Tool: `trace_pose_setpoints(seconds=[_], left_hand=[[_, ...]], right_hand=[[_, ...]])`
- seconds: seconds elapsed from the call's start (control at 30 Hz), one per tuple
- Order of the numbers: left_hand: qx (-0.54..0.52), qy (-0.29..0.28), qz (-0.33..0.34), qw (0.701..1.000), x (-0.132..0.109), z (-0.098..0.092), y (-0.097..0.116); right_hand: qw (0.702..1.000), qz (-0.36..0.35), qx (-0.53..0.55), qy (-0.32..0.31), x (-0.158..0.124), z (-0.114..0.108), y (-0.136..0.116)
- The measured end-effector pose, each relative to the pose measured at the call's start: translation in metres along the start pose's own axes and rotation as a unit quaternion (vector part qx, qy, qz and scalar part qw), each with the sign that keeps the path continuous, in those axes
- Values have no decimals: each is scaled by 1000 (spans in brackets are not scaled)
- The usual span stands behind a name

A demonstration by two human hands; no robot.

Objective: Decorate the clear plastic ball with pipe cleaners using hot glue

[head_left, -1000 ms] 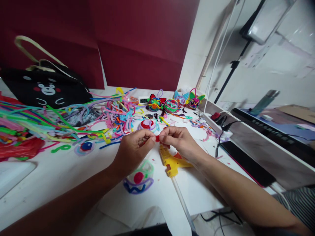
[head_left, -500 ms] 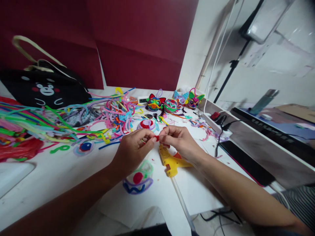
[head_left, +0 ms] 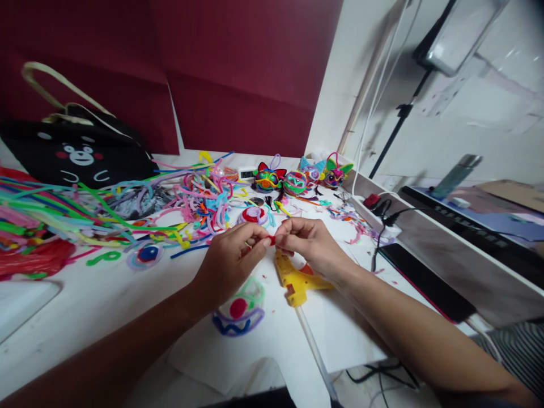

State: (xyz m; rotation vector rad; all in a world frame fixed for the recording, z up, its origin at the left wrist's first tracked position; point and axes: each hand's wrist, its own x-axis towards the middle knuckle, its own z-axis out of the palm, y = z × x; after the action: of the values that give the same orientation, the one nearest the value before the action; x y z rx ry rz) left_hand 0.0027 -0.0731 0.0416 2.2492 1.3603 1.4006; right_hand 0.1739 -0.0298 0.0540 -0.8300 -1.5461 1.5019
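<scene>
We see a small red piece held between the two hands, in the narrow gap where their fingertips nearly meet. The left hand pinches it between thumb and forefinger; the right hand likewise grips its opposite end. We note a yellow glue gun lying below the right hand, and a clown-like face ornament near the left wrist, partly hidden.

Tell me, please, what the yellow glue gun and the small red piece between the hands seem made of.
The yellow glue gun seems hard plastic: opaque, evenly coloured, with a moulded shape. The small red piece looks matte, perhaps fuzzy pipe cleaner; mostly hidden, so unsure.
</scene>
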Motion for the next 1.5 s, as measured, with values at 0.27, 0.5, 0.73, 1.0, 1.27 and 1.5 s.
trace_pose_setpoints(seconds=[0.27, 0.5, 0.73, 1.0, 1.27, 1.5], left_hand=[[-69, -54, -75, 993, 0, 1, 0], [-13, -45, -4, 999, 0, 1, 0], [45, -23, 86, 995, -1, 0, 2], [74, -45, 136, 987, 0, 0, -3], [60, -66, 192, 977, -4, 4, -10], [29, -103, 190, 976, -6, 6, -10]], right_hand=[[1000, 0, 2, -6, 1, -1, 1], [1000, 1, -1, -10, 0, -1, 2], [999, 33, -11, -17, 1, -3, 3], [998, 50, -8, -44, 1, -7, 5], [991, 101, -8, -89, 3, -13, 2], [980, 138, -35, -141, 6, -20, 0]])
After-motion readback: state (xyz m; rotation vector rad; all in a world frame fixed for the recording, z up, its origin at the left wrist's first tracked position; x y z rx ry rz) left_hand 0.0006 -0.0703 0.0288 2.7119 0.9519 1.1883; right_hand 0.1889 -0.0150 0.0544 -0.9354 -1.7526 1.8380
